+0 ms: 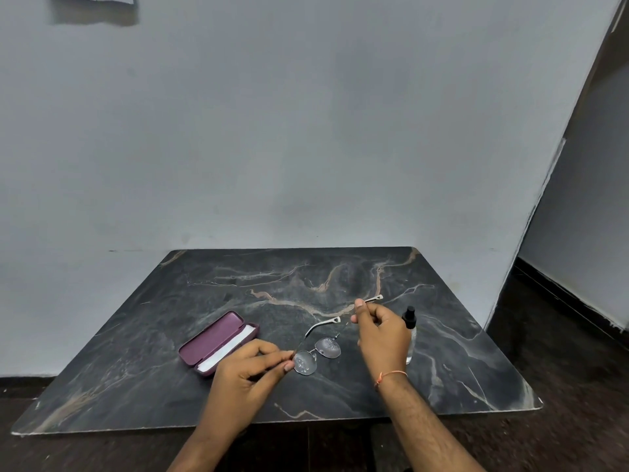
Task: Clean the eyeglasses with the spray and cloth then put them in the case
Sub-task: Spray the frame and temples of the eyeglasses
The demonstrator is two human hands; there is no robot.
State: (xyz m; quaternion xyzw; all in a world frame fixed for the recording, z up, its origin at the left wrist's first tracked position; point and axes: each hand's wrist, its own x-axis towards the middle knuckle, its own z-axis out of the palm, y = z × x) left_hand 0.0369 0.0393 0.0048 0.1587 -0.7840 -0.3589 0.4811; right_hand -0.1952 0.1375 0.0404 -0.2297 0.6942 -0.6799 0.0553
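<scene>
The thin metal-framed eyeglasses (318, 352) hang just above the dark marble table (340, 277), lenses down and speckled with droplets, arms unfolded. My left hand (246, 373) pinches the left hinge beside one lens. My right hand (383, 330) pinches the other arm near its tip. A purple case (212, 337) lies open to the left with a white cloth (231, 347) inside. The clear spray bottle (410, 332) with a black cap stands right behind my right hand, partly hidden by it.
A grey wall rises directly behind the table. Dark floor shows around the table's front and right sides, and a doorway opens at the far right.
</scene>
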